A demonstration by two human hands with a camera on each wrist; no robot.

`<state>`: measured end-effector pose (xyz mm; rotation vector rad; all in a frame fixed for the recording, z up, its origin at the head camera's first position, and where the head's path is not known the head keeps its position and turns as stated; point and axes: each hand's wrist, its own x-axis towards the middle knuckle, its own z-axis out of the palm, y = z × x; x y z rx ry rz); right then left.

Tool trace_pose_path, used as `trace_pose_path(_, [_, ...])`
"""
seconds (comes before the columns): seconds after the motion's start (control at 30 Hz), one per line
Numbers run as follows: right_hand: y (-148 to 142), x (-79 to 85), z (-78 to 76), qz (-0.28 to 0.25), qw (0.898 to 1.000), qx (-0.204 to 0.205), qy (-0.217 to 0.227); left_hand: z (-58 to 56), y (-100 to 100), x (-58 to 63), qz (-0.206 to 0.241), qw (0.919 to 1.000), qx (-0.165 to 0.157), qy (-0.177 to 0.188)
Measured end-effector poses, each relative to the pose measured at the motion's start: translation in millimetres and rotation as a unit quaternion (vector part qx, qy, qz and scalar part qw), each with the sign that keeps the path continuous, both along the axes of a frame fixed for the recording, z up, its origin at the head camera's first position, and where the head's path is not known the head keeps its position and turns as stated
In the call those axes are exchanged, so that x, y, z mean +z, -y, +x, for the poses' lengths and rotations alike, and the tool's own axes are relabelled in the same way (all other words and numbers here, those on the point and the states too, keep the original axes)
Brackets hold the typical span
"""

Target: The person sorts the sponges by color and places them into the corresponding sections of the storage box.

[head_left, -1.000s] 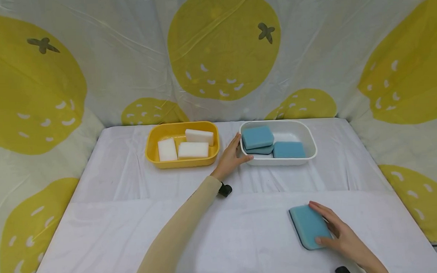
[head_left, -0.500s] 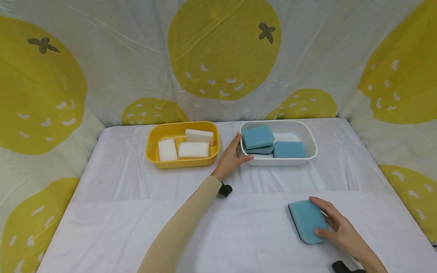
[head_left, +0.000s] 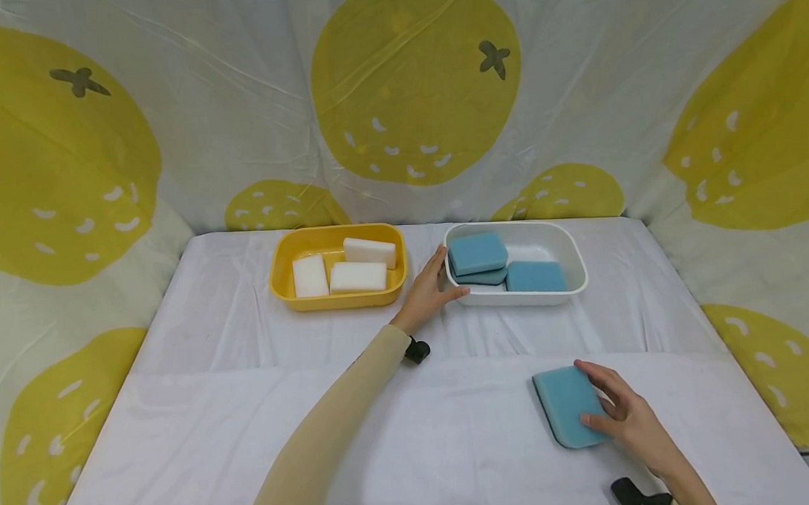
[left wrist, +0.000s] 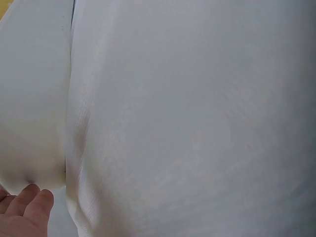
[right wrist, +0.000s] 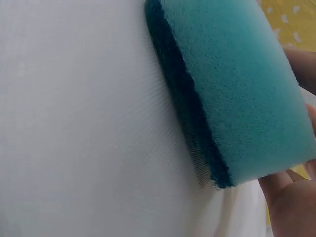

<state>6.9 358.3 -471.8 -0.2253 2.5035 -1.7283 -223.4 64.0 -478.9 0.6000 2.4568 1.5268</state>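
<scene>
My right hand (head_left: 641, 426) grips a blue sponge (head_left: 567, 409) by its right side, thumb at the near edge and index finger at the far corner. The right wrist view shows the sponge's pale foam (right wrist: 242, 89) over a dark scouring layer (right wrist: 190, 98) facing the cloth. Whether it touches the cloth is unclear. My left hand (head_left: 427, 292) rests against the left end of a white tub (head_left: 513, 299), its fingers fairly straight and its thumb at the front rim. Several blue sponges (head_left: 535, 276) lie in that tub, some stacked at its left.
A yellow tub (head_left: 339, 303) with 3 white sponge blocks (head_left: 357, 277) stands left of the white tub. White cloth (head_left: 451, 429) covers the table. Fruit-printed curtains (head_left: 412, 81) rise behind and along both sides.
The right hand has moved slightly away from me, carrying the blue sponge with it; most of this happened in the first half second. The left hand and both tubs have stayed put.
</scene>
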Motion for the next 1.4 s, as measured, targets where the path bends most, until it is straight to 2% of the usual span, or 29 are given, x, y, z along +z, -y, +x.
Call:
trace_pose_path(0.27, [1.1, 2.3, -4.7, -0.001, 0.999, -0.031, 0.022, -0.3, -0.9, 1.9, -0.003, 1.0000, 0.000, 0.003])
trace_pose_path(0.43, [0.2, 2.2, -7.9, -0.007, 0.999, -0.036, 0.023, 0.3, -0.6, 2.7, -0.006, 1.0000, 0.001, 0.002])
trace_pose_path(0.73, [0.1, 2.6, -11.3, 0.025, 0.998, -0.048, 0.043, 1.3, -0.4, 3.5, -0.010, 0.9999, 0.003, 0.007])
trace_pose_path(0.97, [-1.5, 1.9, -15.6, -0.004, 0.999, -0.031, 0.014, 1.4, -0.3, 2.6, -0.011, 0.9999, 0.003, 0.007])
trace_pose_path(1.2, [-1.2, 6.8, -23.4, 0.009, 0.999, -0.035, 0.002, 1.4, 0.1, 1.9, -0.010, 0.9999, 0.001, 0.003])
trace_pose_path(1.4, [-2.4, 14.0, -36.0, 0.005, 0.999, -0.034, -0.015, 0.7, 0.0, 1.0, -0.010, 0.9999, 0.001, 0.005])
